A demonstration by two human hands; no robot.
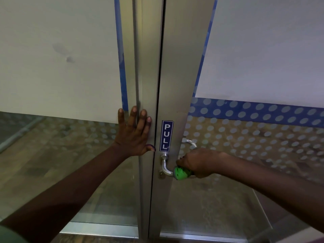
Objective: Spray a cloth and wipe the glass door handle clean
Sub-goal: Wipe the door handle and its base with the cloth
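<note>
Both of your hands are up at the glass door: your left hand (134, 135) is flat on the metal frame (148, 95) beside the gap, fingers spread and pointing up. Your right hand (197, 163) is curled tight around the green cloth (182, 173), wrapped on the silver door handle (165, 166) just under the blue PULL sticker (166, 135).

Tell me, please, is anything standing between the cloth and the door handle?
Nothing visible does. The right hand is closed around the green cloth, which is wrapped directly on the handle below the PULL sign. The left hand lies flat on the other door's frame, clear of the handle.
</note>
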